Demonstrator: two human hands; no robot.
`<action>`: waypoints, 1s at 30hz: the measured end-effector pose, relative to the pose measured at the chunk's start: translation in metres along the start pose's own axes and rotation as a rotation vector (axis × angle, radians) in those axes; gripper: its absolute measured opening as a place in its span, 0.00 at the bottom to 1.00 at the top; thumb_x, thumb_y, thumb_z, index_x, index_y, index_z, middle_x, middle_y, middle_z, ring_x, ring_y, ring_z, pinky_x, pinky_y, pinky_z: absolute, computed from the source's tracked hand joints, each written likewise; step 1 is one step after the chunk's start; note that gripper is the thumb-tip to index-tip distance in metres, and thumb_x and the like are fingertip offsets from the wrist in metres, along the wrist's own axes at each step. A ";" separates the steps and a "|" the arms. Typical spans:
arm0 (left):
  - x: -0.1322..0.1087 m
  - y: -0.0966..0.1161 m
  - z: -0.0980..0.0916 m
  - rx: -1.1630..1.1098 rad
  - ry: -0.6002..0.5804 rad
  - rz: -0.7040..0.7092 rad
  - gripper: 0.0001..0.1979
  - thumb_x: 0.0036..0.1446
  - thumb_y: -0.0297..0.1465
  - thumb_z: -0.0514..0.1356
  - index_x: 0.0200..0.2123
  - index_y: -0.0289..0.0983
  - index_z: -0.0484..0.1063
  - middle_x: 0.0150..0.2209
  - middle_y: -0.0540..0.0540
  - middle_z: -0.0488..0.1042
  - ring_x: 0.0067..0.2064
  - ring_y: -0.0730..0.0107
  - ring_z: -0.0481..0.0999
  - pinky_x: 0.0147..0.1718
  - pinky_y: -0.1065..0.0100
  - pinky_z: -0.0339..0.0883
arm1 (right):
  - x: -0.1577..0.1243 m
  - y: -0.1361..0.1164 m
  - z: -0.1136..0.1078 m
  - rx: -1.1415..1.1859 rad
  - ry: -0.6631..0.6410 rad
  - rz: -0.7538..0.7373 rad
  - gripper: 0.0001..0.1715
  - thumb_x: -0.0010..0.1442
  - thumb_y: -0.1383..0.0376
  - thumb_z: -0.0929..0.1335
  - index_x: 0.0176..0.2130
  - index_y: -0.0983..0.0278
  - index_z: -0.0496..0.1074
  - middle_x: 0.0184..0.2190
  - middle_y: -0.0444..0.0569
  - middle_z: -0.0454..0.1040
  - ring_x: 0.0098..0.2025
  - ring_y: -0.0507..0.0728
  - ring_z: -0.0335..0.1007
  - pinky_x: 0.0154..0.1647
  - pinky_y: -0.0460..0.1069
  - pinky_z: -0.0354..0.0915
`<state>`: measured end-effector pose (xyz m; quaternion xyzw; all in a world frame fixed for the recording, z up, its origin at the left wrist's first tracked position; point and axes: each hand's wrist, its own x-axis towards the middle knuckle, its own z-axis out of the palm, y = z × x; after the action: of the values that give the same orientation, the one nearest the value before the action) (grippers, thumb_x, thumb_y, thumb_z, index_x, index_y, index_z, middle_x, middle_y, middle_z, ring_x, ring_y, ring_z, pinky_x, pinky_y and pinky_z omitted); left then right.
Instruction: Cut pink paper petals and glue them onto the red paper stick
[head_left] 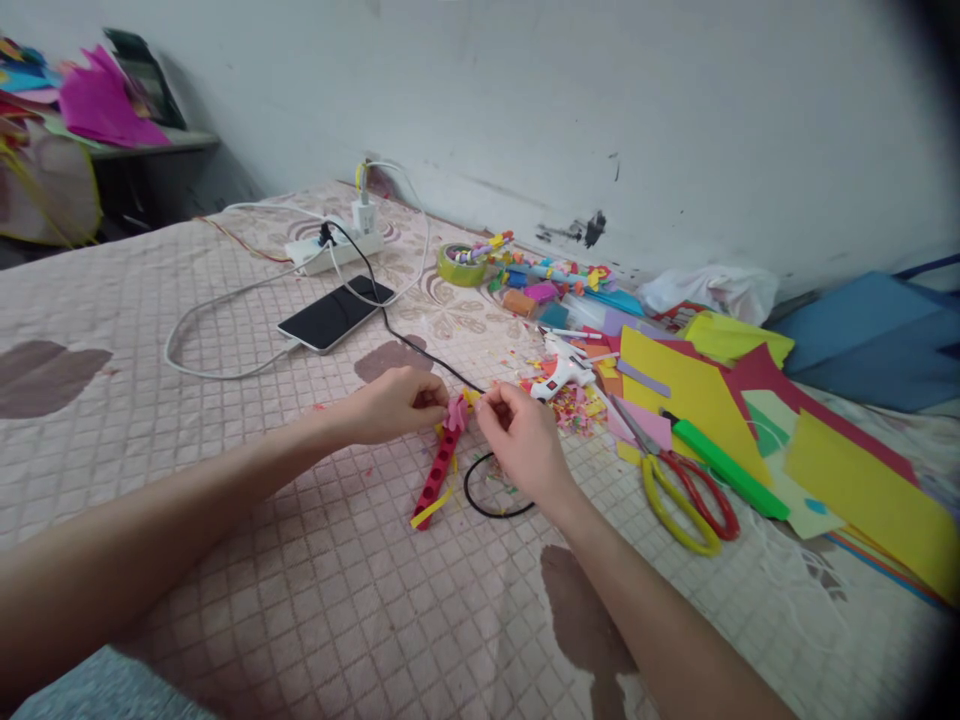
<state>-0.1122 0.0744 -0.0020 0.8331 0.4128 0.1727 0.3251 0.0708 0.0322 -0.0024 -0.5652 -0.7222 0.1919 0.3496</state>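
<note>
My left hand (409, 402) is closed in a pinch at a pink ruffled foam piece (456, 412). This piece sits at the top end of a red strip with a row of dark round holes (437, 475), which lies slanted on the bed cover. My right hand (523, 437) also pinches, its fingertips beside a small yellow piece (471, 397); what they hold is too small to make out. A thin yellow strip (435, 508) trails across the red strip's lower end. Beneath my right hand runs a loop of black cable (466, 487).
A white glue gun (560, 368) lies among paper scraps, right of my hands. Scissors (679, 500), a green box cutter (727, 468) and coloured sheets (862, 490) spread further right. Behind are a phone (337, 313), a power strip (334, 252) and a tape roll (461, 266).
</note>
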 end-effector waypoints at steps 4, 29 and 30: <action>0.000 -0.002 0.001 -0.005 0.005 -0.001 0.08 0.52 0.31 0.54 0.29 0.33 0.71 0.22 0.51 0.69 0.24 0.77 0.64 0.22 0.74 0.53 | -0.001 0.000 0.002 0.033 -0.028 -0.001 0.08 0.55 0.65 0.63 0.25 0.63 0.65 0.20 0.42 0.68 0.21 0.50 0.64 0.24 0.45 0.58; 0.001 0.002 -0.002 -0.063 0.065 -0.007 0.08 0.53 0.32 0.55 0.32 0.34 0.70 0.24 0.50 0.70 0.25 0.76 0.66 0.23 0.74 0.57 | 0.003 0.001 0.006 0.128 -0.043 0.069 0.06 0.51 0.68 0.64 0.23 0.63 0.65 0.18 0.41 0.66 0.20 0.50 0.62 0.24 0.44 0.58; 0.000 0.004 -0.003 -0.062 0.108 -0.003 0.08 0.53 0.32 0.55 0.32 0.34 0.69 0.25 0.50 0.70 0.26 0.76 0.66 0.23 0.74 0.58 | 0.003 0.000 0.005 0.145 -0.036 0.072 0.06 0.51 0.68 0.63 0.23 0.64 0.65 0.18 0.41 0.67 0.21 0.50 0.62 0.24 0.44 0.58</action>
<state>-0.1113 0.0741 0.0025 0.8114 0.4256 0.2296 0.3284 0.0670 0.0354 -0.0055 -0.5605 -0.6918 0.2660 0.3695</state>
